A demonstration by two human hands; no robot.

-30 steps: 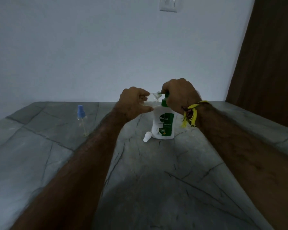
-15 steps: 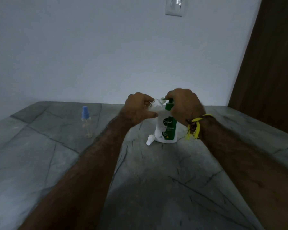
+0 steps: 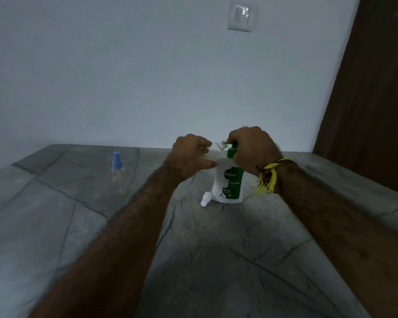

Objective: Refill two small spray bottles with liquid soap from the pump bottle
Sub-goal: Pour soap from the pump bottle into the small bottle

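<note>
A white Dettol pump bottle (image 3: 229, 184) with a green label and green pump stands on the grey stone counter (image 3: 216, 249). My right hand (image 3: 253, 150) is curled over its pump head. My left hand (image 3: 191, 154) grips a small clear spray bottle (image 3: 218, 149), tilted with its open mouth at the pump's nozzle. A white spray cap (image 3: 205, 199) lies on the counter against the pump bottle's left foot. A second clear spray bottle (image 3: 118, 173) with a blue cap stands upright farther left.
A pale wall with a light switch (image 3: 241, 16) rises behind the counter. A dark brown door (image 3: 375, 88) fills the right side. Yellow threads hang from my right wrist (image 3: 268, 177).
The view has tilted up slightly, so everything sits lower in the frame. Both hands keep the same hold at the pump nozzle.
</note>
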